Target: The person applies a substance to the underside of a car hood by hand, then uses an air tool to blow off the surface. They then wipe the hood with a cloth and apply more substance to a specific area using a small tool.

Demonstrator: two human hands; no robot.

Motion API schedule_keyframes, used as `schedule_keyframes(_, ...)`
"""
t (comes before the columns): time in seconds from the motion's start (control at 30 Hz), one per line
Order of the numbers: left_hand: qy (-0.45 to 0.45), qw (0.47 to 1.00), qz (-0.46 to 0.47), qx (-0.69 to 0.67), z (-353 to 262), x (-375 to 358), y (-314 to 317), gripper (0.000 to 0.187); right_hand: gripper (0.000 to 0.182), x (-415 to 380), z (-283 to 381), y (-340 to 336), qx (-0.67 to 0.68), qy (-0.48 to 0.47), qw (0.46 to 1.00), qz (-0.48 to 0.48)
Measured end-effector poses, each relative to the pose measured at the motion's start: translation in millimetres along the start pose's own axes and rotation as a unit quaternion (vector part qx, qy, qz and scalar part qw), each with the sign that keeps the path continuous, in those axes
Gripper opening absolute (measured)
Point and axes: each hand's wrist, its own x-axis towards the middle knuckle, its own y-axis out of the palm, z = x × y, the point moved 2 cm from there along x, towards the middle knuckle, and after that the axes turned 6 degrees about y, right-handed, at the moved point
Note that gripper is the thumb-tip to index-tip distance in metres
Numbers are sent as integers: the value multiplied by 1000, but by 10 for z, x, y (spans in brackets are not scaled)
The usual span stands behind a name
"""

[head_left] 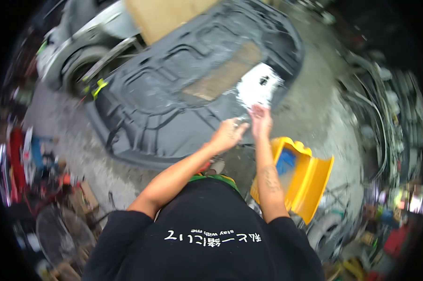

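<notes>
My right hand (261, 121) is palm up with its fingers loosely bent, at the lower edge of a glossy white patch (253, 89) with black marks. That patch lies on the right part of a large dark grey car hood (148, 89), its ribbed inner side facing up. Close beside it on the left, my left hand (227, 135) is curled, with the thumb toward the right hand. Motion blurs its fingertips, and I cannot tell what they hold. Both hands are over the hood's near edge. A brown mesh strip (225, 75) runs across the panel's middle.
By my right forearm stands a yellow container (309, 182) with something blue (285, 161) inside. Behind the hood are a cardboard sheet (164, 16) and a car's wheel (80, 70). A round fan-like grille (64, 234) is at lower left. Car parts clutter the right side.
</notes>
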Motion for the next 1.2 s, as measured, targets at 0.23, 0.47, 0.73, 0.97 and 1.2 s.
schedule_keyframes(0.23, 8, 991, 12, 131, 242, 366, -45, 30, 42, 82, -64, 285, -7, 38, 998, -50)
schedule_keyframes(0.47, 18, 982, -13, 186, 157, 434, -55, 29, 42, 302, -120, 241, -17, 47, 994, -93)
schedule_keyframes(0.73, -77, 986, 6, 145, -167, 865, 97, 25, 41, 792, -116, -248, -23, 60, 986, -154)
schedule_keyframes(0.97, -56, 968, -10, 243, -96, 1316, 459, 23, 52, 1366, 282, -452, -465, -137, 869, -97)
schedule_keyframes(1.2, -100, 957, 8, 272, -58, 1616, 630, 23, 60, 1522, 29, -473, -552, -155, 818, -37)
